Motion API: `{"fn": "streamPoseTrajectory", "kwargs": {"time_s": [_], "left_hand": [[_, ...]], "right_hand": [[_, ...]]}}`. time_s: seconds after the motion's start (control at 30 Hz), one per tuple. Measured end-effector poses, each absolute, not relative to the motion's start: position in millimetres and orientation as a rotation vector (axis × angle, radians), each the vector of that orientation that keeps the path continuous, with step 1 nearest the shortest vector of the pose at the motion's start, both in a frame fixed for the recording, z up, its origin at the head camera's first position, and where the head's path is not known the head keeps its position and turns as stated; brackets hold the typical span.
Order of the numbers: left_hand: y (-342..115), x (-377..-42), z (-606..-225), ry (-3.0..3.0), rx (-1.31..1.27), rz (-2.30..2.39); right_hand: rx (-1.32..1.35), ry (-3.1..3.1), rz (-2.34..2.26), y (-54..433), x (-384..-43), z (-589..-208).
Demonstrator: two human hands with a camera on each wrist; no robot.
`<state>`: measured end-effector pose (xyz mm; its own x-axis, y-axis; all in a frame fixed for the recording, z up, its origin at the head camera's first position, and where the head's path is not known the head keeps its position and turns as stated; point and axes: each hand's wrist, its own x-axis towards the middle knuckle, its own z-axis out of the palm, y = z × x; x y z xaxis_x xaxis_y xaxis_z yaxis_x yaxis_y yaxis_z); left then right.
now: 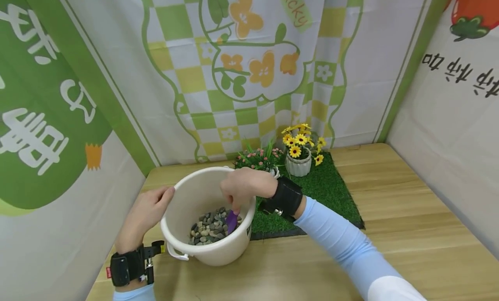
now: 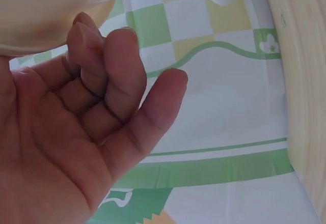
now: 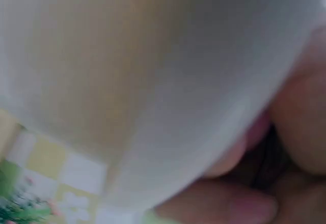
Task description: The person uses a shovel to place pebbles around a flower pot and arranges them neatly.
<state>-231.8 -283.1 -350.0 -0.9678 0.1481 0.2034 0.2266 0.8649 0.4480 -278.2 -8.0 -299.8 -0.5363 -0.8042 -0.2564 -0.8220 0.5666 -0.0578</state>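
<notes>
The white bucket (image 1: 220, 257) stands on the table (image 1: 296, 270), left of the turf mat (image 1: 323, 201), within reach of both hands. The left hand (image 1: 144, 210) holds its rim by thumb and forefinger, other fingers loosely curled, presumably to steady it. The right hand's (image 1: 245, 184) fingers grasp a purple scoop (image 1: 231, 222), angled down inside, evidently so its blade meets the stones (image 1: 206, 227). Blade contact is partly hidden.

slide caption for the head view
Right hand holds a purple tool at grey and tan pebbles in a round white bucket, left hand at its rim.
</notes>
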Motion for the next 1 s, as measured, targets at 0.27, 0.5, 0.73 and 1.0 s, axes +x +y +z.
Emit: {"fn": "streamPoseTrajectory", "kwargs": {"time_s": [0.27, 0.5, 0.73, 1.0], "left_hand": [[-286, -233, -354, -2.883, -0.282, -0.72], [-282, -235, -358, -2.902, -0.273, -0.781], [-291, -231, -352, -2.914, -0.252, -0.676], [-285, -236, -356, -2.937, -0.276, -0.685]], "right_hand": [[-1.646, 2.471, 0.052, -6, -286, -309], [-1.672, 2.459, 0.038, -3, -288, -314], [-1.808, 2.384, -0.113, -18, -294, -320], [-1.546, 2.376, 0.054, -22, -288, -319]]}}
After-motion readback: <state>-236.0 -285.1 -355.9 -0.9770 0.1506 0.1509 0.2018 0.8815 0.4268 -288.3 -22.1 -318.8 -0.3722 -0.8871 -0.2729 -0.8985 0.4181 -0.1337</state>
